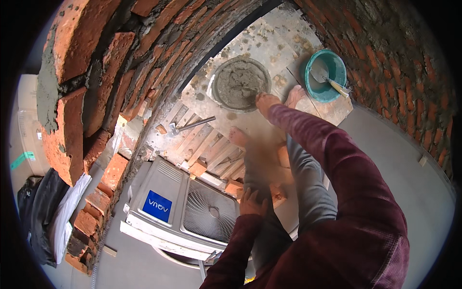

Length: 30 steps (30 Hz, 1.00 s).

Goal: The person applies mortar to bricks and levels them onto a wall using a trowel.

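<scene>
The person wears a dark maroon long-sleeved top of soft, finely ribbed cloth, its cuffs ending at the wrists of the bare left hand [252, 203] and right hand [266, 102]. Grey trousers cover the legs, and both feet are bare.

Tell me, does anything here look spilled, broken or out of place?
Yes. Mortar splashes cover the platform around the mortar pan, and broken brick pieces lie scattered near the left hand. A hammer lies loose on the slats.

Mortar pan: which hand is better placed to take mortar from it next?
Probably the right hand: it reaches out to the rim of the mortar pan. The left hand rests low on the knee, by the loose bricks.
</scene>
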Available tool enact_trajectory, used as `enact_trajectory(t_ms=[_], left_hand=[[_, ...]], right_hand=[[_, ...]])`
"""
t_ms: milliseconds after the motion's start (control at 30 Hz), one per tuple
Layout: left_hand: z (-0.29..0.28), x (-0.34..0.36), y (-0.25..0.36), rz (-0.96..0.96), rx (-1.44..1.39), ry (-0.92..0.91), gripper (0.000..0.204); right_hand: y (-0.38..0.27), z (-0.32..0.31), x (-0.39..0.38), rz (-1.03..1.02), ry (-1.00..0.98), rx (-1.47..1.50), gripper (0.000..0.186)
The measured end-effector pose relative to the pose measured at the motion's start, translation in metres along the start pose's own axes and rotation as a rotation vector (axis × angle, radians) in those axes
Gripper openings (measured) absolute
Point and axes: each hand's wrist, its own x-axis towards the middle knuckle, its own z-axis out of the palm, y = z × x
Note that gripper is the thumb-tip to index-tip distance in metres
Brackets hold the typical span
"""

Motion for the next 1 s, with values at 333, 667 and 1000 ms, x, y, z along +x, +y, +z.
enact_trajectory(t_ms=[333, 667, 1000], left_hand=[[0.011, -0.003, -0.007, -0.003, -0.015, 0.019, 0.060], [0.007, -0.002, -0.008, -0.038, -0.015, 0.007, 0.057], [-0.001, 0.001, 0.003, -0.037, 0.015, -0.034, 0.059]], right_hand=[[0.018, 0.002, 0.033, 0.254, 0.026, 0.317, 0.025], [-0.020, 0.023, 0.042, 0.103, -0.297, 1.190, 0.027], [-0.025, 0.054, 0.008, 0.134, -0.250, 1.728, 0.019]])
